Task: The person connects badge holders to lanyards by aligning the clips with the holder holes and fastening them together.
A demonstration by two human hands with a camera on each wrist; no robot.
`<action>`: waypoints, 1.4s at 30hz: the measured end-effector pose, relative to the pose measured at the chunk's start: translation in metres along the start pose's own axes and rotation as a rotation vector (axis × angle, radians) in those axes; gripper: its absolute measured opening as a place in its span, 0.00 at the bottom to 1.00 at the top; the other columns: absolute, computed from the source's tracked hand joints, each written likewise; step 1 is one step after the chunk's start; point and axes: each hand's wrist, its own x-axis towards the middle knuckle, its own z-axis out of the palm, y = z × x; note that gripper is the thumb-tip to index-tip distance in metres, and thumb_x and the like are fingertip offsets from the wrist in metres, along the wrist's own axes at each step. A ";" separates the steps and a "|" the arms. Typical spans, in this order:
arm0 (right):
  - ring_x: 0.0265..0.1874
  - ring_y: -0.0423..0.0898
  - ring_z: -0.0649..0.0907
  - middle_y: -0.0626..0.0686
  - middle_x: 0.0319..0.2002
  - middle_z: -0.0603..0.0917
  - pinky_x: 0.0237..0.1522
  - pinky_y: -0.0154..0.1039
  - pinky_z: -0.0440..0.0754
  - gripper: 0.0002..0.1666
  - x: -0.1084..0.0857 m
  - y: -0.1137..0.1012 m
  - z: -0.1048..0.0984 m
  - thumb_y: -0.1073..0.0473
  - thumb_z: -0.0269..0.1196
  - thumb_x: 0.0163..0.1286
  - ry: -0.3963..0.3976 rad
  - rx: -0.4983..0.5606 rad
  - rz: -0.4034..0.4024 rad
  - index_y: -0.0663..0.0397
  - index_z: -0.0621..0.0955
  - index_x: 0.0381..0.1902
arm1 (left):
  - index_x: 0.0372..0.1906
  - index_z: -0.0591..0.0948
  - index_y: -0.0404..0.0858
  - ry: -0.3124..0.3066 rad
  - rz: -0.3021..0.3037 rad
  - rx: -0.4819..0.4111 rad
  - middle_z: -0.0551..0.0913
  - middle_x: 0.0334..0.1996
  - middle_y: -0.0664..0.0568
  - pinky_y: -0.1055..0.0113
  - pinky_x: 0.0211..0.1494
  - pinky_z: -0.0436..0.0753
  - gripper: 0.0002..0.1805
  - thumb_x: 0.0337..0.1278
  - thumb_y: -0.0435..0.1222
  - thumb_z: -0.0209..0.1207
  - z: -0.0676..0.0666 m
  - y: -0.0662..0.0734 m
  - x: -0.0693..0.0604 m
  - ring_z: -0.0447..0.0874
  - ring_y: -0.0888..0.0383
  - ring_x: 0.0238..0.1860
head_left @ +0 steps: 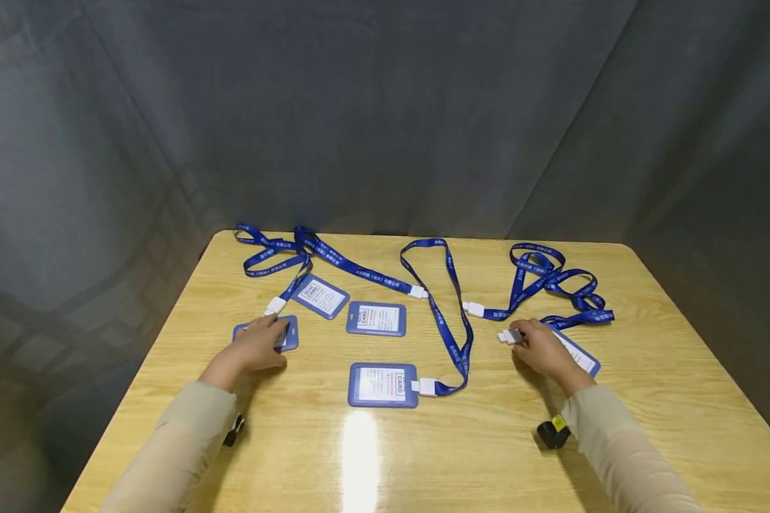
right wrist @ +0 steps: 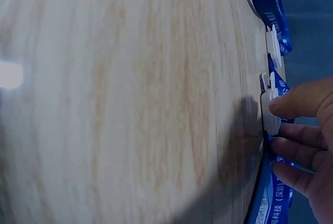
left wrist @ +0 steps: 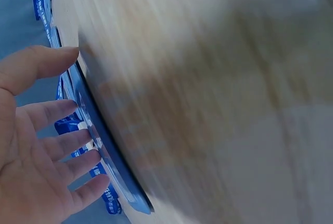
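Head view: five card holders, five blue lanyards (head_left: 378, 276). Done, seemingly: near-centre holder (head_left: 375, 400), joined to its white clip (head_left: 427, 387). Outstanding, seemingly: upper-left holder (head_left: 321, 296) and middle holder (head_left: 376, 318), both unclipped; left-hand holder (head_left: 291, 335), under your left hand (head_left: 257, 345), fingers spread and touching it. Your right hand (head_left: 542, 347) pinches a second clip (head_left: 507, 336) beside the right-hand holder (head_left: 580, 354), partly hidden; its attachment cannot be told.
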 end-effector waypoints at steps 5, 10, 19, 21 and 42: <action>0.30 0.53 0.73 0.61 0.33 0.74 0.31 0.47 0.72 0.18 0.000 0.000 0.003 0.68 0.59 0.49 0.020 -0.032 -0.026 0.67 0.74 0.41 | 0.58 0.62 0.28 0.011 0.001 0.044 0.57 0.57 0.29 0.38 0.51 0.55 0.38 0.37 0.38 0.61 0.000 -0.001 -0.001 0.53 0.33 0.56; 0.34 0.57 0.74 0.64 0.37 0.73 0.34 0.51 0.72 0.20 0.000 -0.001 0.003 0.67 0.60 0.49 0.024 -0.072 -0.046 0.67 0.75 0.43 | 0.56 0.66 0.30 0.029 0.021 0.079 0.63 0.54 0.32 0.41 0.47 0.60 0.36 0.38 0.38 0.63 -0.001 -0.001 0.000 0.60 0.36 0.52; 0.30 0.52 0.72 0.57 0.31 0.71 0.32 0.46 0.72 0.18 0.000 -0.002 0.005 0.66 0.61 0.49 0.020 -0.144 -0.088 0.64 0.77 0.42 | 0.55 0.66 0.26 0.039 0.036 0.054 0.64 0.52 0.32 0.44 0.47 0.63 0.41 0.29 0.39 0.68 -0.001 -0.002 -0.001 0.61 0.37 0.49; 0.30 0.51 0.72 0.55 0.30 0.71 0.32 0.46 0.71 0.17 0.000 -0.002 0.005 0.65 0.61 0.50 0.019 -0.162 -0.086 0.63 0.78 0.41 | 0.53 0.66 0.24 0.044 0.040 0.048 0.64 0.51 0.32 0.45 0.47 0.64 0.43 0.26 0.40 0.69 -0.001 -0.003 -0.002 0.61 0.37 0.48; 0.32 0.55 0.74 0.56 0.30 0.76 0.37 0.49 0.69 0.12 0.005 -0.010 0.011 0.64 0.62 0.48 0.053 -0.228 -0.140 0.62 0.75 0.32 | 0.40 0.68 0.33 0.039 0.081 -0.045 0.67 0.37 0.46 0.50 0.42 0.65 0.34 0.20 0.43 0.71 0.006 -0.008 0.000 0.64 0.50 0.38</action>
